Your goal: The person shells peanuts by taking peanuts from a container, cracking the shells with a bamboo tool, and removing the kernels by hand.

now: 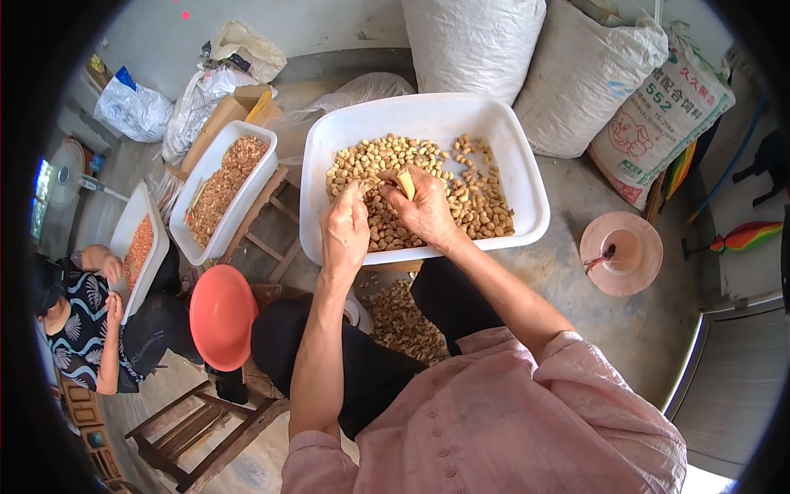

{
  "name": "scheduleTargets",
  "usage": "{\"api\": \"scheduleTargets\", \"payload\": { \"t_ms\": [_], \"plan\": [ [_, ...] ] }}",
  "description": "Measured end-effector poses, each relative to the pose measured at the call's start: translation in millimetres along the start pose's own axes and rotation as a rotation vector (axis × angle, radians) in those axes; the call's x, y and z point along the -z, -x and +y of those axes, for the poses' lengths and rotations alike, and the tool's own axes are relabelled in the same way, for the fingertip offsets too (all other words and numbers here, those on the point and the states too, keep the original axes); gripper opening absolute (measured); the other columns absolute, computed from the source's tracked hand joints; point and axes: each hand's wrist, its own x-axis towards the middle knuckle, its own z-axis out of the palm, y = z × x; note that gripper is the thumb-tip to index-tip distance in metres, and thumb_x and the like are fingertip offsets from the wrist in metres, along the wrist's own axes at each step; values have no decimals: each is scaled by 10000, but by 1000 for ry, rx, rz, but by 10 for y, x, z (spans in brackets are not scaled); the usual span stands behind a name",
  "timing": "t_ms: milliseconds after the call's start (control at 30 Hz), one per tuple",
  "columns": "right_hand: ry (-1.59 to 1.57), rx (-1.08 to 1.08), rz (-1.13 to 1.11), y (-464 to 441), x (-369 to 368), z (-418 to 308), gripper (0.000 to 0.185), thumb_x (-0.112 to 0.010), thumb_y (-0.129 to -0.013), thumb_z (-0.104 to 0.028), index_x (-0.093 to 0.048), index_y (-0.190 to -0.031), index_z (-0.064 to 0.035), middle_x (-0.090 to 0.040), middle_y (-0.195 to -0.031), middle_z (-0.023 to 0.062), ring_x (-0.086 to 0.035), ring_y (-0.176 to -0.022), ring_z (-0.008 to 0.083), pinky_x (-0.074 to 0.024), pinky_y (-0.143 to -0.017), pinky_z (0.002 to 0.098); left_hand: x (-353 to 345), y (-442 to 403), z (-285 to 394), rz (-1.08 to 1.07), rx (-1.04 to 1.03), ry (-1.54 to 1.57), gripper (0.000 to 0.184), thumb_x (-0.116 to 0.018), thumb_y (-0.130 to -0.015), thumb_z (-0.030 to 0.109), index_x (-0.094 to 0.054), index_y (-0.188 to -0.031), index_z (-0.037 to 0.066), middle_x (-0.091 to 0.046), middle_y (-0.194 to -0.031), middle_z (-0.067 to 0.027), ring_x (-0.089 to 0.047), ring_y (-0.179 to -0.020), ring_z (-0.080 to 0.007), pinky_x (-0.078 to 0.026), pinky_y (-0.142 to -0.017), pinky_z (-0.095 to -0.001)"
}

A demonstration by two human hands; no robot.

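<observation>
A large white plastic tub (531,198) holds a broad heap of unshelled peanuts (485,214). Above the heap my left hand (344,224) is closed in a pinch, its fingertips close to those of the other hand; what they pinch is too small to make out. My right hand (424,212) is closed around a short pale-yellow piece (406,183) that looks like wood or bamboo, its end sticking up between thumb and fingers. Below the tub, between the knees, lies a pile of broken peanut shells (405,321).
To the left, a white tub (265,174) of shelled peanuts rests on a wooden stand. A seated person (86,321) has hands at another tub (138,206). A red basin (222,317), wooden stool (197,432), full sacks (580,78) and pink bucket (650,255) stand around.
</observation>
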Motion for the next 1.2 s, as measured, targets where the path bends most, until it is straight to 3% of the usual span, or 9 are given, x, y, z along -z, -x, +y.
{"api": "scheduleTargets", "payload": {
  "t_ms": [67, 133, 333, 467, 533, 633, 933, 1100, 1200],
  "plan": [
    [84, -13, -23, -2, -1, 64, 183, -621, -828, -63, -660, -999, -10, -590, -673, 42, -538, -562, 87, -455, -521, 254, 38, 9, 28, 2, 35, 12, 271, -445, -939, 38, -549, -1169, -61, -594, -746, -123, -563, -656, -176, -473, -618, -301],
    [39, 7, -20, -24, 18, 43, 175, -624, -831, -68, -661, -993, -13, -594, -675, 44, -533, -554, 92, -451, -524, 254, 110, 13, 49, -3, 61, -15, 246, -461, -932, 48, -566, -1127, -59, -657, -839, -193, -649, -732, -252, -511, -679, -334],
    [-130, 38, -246, -39, 115, -151, 155, -653, -821, -71, -668, -964, -14, -631, -722, 72, -558, -597, 111, -466, -568, 275, 582, 64, 298, -206, 269, 314, 160, -483, -919, 52, -614, -952, -35, -518, -601, 5, -441, -524, -41, -376, -489, -216],
    [-179, 116, -527, 29, 174, -383, 159, -660, -792, -45, -674, -946, -10, -662, -775, 100, -622, -689, 135, -493, -633, 287, 996, 162, 377, -711, 471, 364, 167, -512, -903, 108, -609, -826, -5, -537, -592, 26, -402, -474, -11, -331, -442, -179],
    [-162, 196, -647, 81, 135, -422, 122, -700, -713, -95, -648, -805, -32, -628, -681, 134, -636, -659, 272, -475, -601, 366, 1059, 266, 324, -863, 564, 336, 176, -556, -889, 157, -634, -879, -1, -553, -604, 12, -406, -463, -15, -335, -421, -175],
    [-88, 172, -699, 99, 203, -505, 161, -706, -752, -166, -635, -809, -33, -605, -645, 125, -608, -612, 239, -466, -585, 352, 1076, 352, 242, -1027, 626, 240, 237, -588, -889, 211, -654, -966, -3, -563, -621, -9, -422, -459, -27, -338, -409, -177],
    [-77, -353, -196, 13, 555, 41, 545, -409, -926, -522, -572, -952, -3, -608, -659, 101, -611, -702, 223, -464, -676, 351, 886, 142, 113, -312, 504, 512, 222, -511, -936, 155, -641, -967, -22, -582, -680, -25, -450, -501, -39, -390, -474, -184],
    [-1, -296, -221, 49, 553, 107, 682, -195, -936, -567, -580, -890, -6, -624, -656, 151, -622, -752, 330, -456, -751, 426, 415, -119, -337, -318, 148, -378, 154, -565, -835, 94, -659, -873, -23, -624, -724, -116, -584, -592, -214, -466, -555, -351],
    [68, -276, -291, 31, 590, 140, 671, -218, -936, -552, -594, -834, -6, -627, -662, 144, -626, -763, 328, -460, -753, 416, 199, -149, -366, -411, 37, -779, 139, -558, -782, 66, -661, -826, -17, -647, -806, -205, -635, -721, -352, -496, -668, -453]
  ]
}}
